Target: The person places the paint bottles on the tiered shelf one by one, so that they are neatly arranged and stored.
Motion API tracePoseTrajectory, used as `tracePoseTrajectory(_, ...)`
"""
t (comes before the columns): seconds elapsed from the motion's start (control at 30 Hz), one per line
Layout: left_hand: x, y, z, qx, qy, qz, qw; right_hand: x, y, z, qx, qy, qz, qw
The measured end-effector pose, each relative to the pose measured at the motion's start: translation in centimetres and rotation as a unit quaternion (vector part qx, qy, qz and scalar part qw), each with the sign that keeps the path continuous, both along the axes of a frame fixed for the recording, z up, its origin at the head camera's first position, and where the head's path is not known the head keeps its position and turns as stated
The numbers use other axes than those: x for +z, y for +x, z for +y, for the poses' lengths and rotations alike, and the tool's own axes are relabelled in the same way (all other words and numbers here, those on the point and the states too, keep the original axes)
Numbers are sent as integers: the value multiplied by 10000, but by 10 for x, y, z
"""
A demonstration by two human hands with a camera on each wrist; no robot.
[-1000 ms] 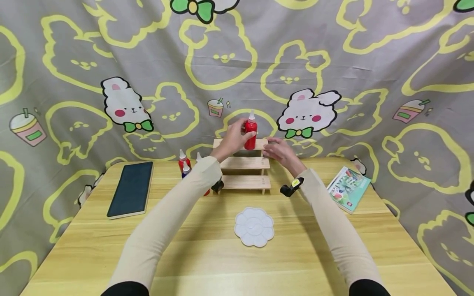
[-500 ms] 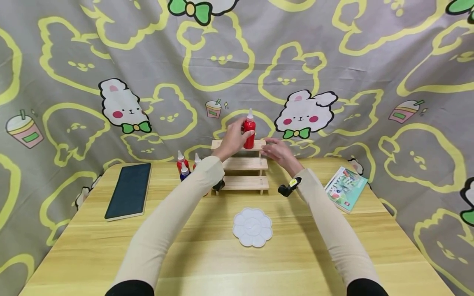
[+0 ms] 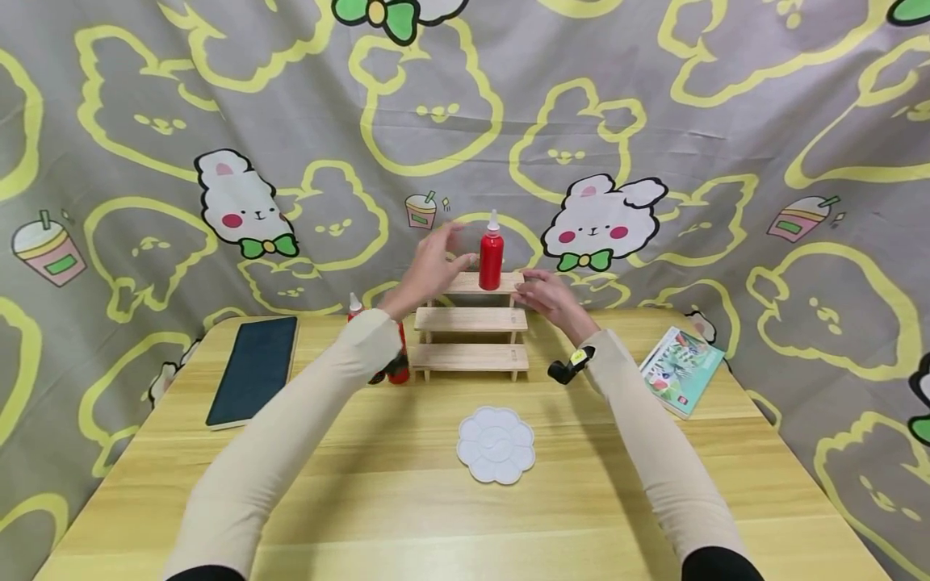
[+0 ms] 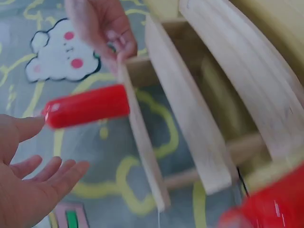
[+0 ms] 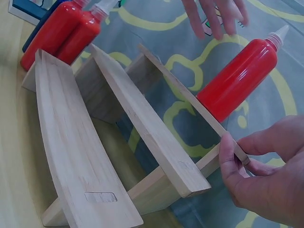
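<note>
A red squeeze bottle [image 3: 491,262] with a white pointed cap stands upright on the top step of a three-tier wooden rack [image 3: 471,319]. Just left of it, my left hand [image 3: 430,266] is apart from the bottle, thumb and fingers spread with nothing between them; the left wrist view shows the gap between this hand [image 4: 40,180] and the bottle [image 4: 90,107]. At the right end of the top step, my right hand [image 5: 266,166] pinches the board between thumb and fingers.
More red bottles [image 5: 52,35] and a dark blue one [image 5: 42,16] stand left of the rack, partly hidden by my left sleeve in the head view. A white flower-shaped palette [image 3: 496,445] lies in front. A dark board [image 3: 253,369] lies left, a book [image 3: 681,371] right.
My left hand has let go of the red bottle and moved left, away from it. The bottle stays on the top step. My right hand keeps its place at the rack's end.
</note>
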State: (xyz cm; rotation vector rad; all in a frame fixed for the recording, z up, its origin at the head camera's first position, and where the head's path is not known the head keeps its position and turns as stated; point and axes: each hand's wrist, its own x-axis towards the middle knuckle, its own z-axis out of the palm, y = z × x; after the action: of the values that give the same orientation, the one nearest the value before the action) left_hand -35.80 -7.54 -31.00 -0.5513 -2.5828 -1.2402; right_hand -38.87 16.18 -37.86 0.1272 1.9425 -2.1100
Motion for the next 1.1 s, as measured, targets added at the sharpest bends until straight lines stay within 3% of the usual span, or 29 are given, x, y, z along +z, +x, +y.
tracePoseTrajectory(0.23, 7, 15, -62, -46, 516, 175, 9985, 0, 0, 1, 13, -45, 114, 9999)
tracePoseTrajectory(0.4, -1, 26, -103, 270, 501, 432, 9974, -2, 1, 0, 23, -22, 100, 9999)
tracePoseTrajectory(0.53, -10, 34, -125, 571, 517, 577, 9954, -2, 1, 1, 37, -24, 79, 10000)
tracePoseTrajectory(0.7, -23, 43, -143, 780, 473, 642, 9938, -1, 1, 2, 124, -7, 138, 9998)
tracePoseTrajectory(0.87, -39, 48, -150, 771, 407, 475, 9951, -1, 2, 1, 157, 31, 142, 9998)
tracePoseTrajectory(1.0, -53, 49, -152, 761, 367, 318, 9959, -2, 2, 2, 124, 353, 224, 9990)
tracePoseTrajectory(1.1, -62, 51, -152, 740, 351, 180, 9965, -4, 7, 3, 122, 1045, 551, 9929)
